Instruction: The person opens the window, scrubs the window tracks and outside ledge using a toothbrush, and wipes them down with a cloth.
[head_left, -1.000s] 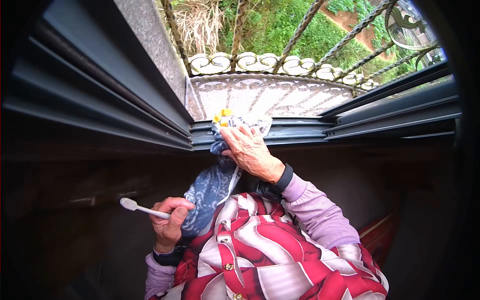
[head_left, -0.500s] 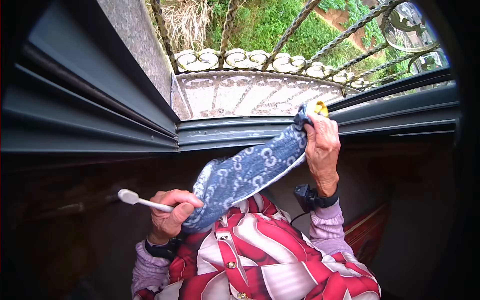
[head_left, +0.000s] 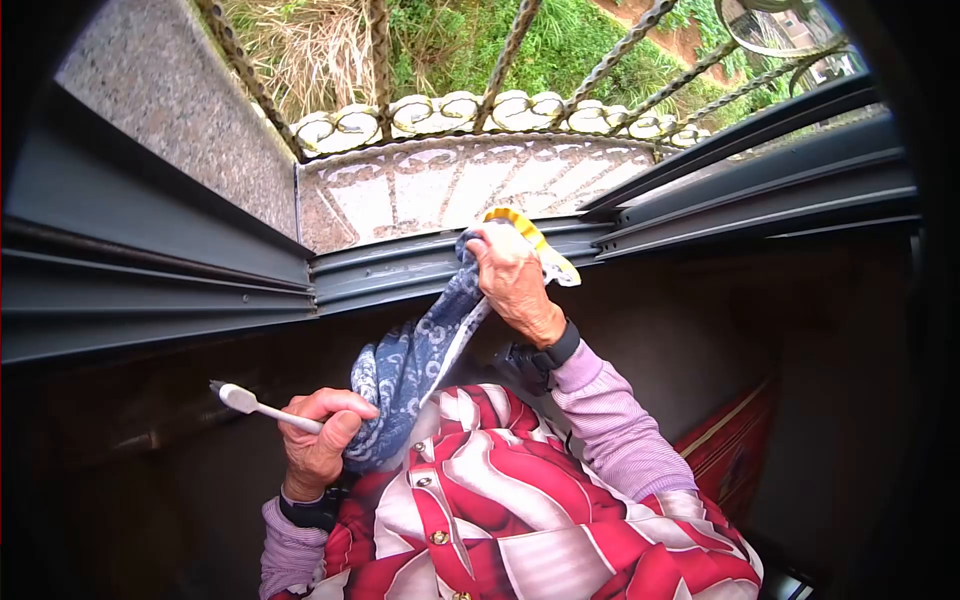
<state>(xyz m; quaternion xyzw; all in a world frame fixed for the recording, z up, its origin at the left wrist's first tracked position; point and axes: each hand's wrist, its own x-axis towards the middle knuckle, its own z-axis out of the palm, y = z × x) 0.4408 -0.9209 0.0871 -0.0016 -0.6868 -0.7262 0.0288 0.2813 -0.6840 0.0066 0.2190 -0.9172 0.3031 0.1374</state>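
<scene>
A blue patterned towel (head_left: pixel 415 350) with a white underside stretches in a twist between my two hands, above the lap. My left hand (head_left: pixel 318 440) is closed around a thin white-handled brush (head_left: pixel 255 402) with a dark tip, which points out to the left. The towel's lower end is bunched against that same hand and appears gripped with the handle. Up by the window track, my right hand (head_left: pixel 515 280) is closed on the towel's upper end. A yellow-and-white edge of cloth (head_left: pixel 540 240) sticks out past its knuckles; whether it belongs to the towel, I cannot tell.
A grey metal window track (head_left: pixel 400 270) crosses in front, with dark frames (head_left: pixel 150 240) to the left and right. Beyond lie a stone sill (head_left: pixel 400 200) and a twisted iron railing (head_left: pixel 470 115). A red panel (head_left: pixel 730 440) stands at lower right.
My right hand has moved left with the towel's upper end, so the towel is more folded and shows more yellow edge. My left hand has shifted slightly left and down, and the view has turned.
</scene>
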